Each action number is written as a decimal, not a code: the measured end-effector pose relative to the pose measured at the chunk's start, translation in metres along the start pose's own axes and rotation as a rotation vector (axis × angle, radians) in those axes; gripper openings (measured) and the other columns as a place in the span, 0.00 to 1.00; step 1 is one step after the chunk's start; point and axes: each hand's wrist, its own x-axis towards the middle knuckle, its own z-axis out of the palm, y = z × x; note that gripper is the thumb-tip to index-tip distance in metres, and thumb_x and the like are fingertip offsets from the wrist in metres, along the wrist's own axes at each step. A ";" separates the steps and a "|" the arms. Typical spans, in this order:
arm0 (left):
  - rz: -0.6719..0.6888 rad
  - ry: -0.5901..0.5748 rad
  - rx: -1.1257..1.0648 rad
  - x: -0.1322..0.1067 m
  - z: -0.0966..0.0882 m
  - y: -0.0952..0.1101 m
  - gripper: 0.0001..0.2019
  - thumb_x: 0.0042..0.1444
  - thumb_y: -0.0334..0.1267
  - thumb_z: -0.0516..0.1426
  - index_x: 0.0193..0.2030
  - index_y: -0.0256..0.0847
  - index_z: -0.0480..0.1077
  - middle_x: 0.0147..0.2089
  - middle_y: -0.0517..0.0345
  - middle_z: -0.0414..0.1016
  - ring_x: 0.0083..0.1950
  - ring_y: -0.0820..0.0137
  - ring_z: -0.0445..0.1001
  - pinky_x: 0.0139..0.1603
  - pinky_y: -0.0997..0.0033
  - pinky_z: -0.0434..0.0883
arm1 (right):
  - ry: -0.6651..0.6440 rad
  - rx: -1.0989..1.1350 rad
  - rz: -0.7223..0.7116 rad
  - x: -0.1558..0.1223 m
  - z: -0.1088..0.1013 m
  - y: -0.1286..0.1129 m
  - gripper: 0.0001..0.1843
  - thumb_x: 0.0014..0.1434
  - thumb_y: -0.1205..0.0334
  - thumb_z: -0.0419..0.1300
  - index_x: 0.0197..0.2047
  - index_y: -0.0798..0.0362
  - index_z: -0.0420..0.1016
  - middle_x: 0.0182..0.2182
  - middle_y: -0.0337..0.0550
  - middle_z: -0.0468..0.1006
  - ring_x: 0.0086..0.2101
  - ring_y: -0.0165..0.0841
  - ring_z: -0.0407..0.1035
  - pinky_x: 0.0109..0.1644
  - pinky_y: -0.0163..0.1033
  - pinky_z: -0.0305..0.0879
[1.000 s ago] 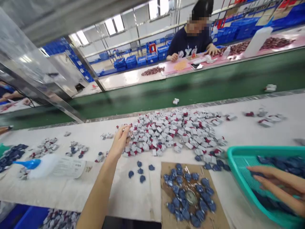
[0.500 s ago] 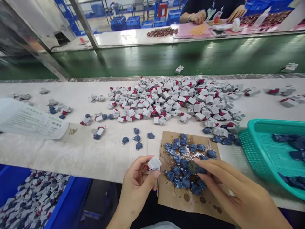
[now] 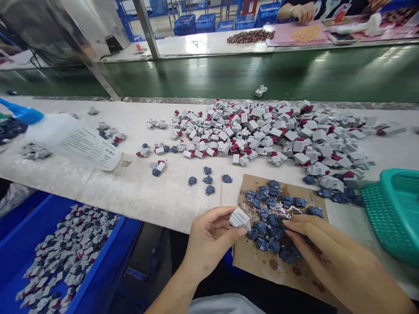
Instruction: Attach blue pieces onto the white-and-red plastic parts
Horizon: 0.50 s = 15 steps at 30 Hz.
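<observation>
My left hand (image 3: 212, 244) pinches a small light grey plastic part (image 3: 239, 218) between thumb and fingers, just off the left edge of the cardboard. My right hand (image 3: 330, 248) reaches over the cardboard sheet (image 3: 271, 272), its thumb and forefinger closed round a dark blue plastic part that the fingers mostly cover. Several similar blue parts (image 3: 273, 231) lie on that wet, stained sheet, close to the right fingertips. A few more loose blue parts (image 3: 207, 179) sit on the white tabletop left of the sheet.
A large heap of grey and red parts (image 3: 252, 131) spreads behind the cardboard. At right stands a green basket (image 3: 389, 218); at left are a white bottle (image 3: 81, 139) and a blue bin (image 3: 108, 244) of parts. Beyond the green belt (image 3: 209, 78), a co-worker's hand (image 3: 304, 12) shows.
The camera view has turned left, so the table's things appear further right, and more of the bottle and bin shows. Both hands stay near the cardboard; the left still holds the grey part.
</observation>
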 end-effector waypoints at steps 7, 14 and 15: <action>-0.010 0.012 -0.168 -0.008 0.005 0.005 0.12 0.42 0.33 0.73 0.36 0.43 0.81 0.33 0.60 0.83 0.30 0.77 0.78 0.30 0.84 0.76 | -0.029 0.109 0.079 0.007 -0.020 -0.003 0.12 0.72 0.53 0.48 0.42 0.49 0.67 0.29 0.36 0.74 0.24 0.28 0.71 0.23 0.32 0.65; 0.025 -0.113 -0.241 -0.022 0.013 0.002 0.13 0.44 0.27 0.72 0.36 0.43 0.81 0.35 0.60 0.85 0.34 0.78 0.81 0.35 0.89 0.75 | 0.109 0.554 0.270 0.019 -0.031 -0.040 0.07 0.66 0.53 0.61 0.43 0.45 0.69 0.37 0.37 0.76 0.33 0.28 0.74 0.32 0.23 0.73; 0.034 -0.129 -0.248 -0.024 0.014 0.002 0.13 0.44 0.26 0.72 0.37 0.43 0.81 0.35 0.60 0.85 0.35 0.78 0.81 0.36 0.89 0.75 | 0.100 0.618 0.273 0.021 -0.031 -0.044 0.07 0.66 0.53 0.61 0.42 0.44 0.69 0.36 0.36 0.76 0.32 0.27 0.74 0.32 0.21 0.73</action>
